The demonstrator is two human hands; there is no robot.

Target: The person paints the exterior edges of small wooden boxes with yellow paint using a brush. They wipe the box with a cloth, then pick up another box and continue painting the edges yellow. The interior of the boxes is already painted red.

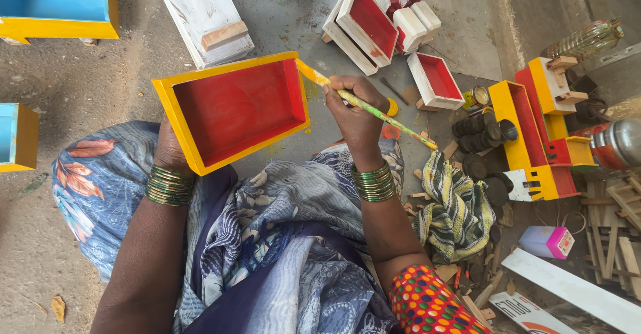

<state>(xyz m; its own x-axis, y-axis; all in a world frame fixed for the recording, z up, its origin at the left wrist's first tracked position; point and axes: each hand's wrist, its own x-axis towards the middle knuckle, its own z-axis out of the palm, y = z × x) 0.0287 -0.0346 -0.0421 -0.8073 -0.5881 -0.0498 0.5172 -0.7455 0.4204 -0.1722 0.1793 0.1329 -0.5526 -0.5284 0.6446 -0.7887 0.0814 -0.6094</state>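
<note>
Left hand (170, 150) grips the empty red-and-yellow box (234, 110); right hand (357, 117) pinches a paintbrush (364, 104) at its rim.

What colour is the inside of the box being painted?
Red inside the box, with yellow walls; head view.

Bright, even daylight fills the view; colours look saturated and shadows stay soft. The steel vessel (619, 142) at the right edge shows glare (a small highlight). Focus is sharp, with slight stretching toward the corners.

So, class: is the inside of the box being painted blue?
No: the box held by the left hand is red inside with yellow edges, where the right hand puts the brush.
</note>
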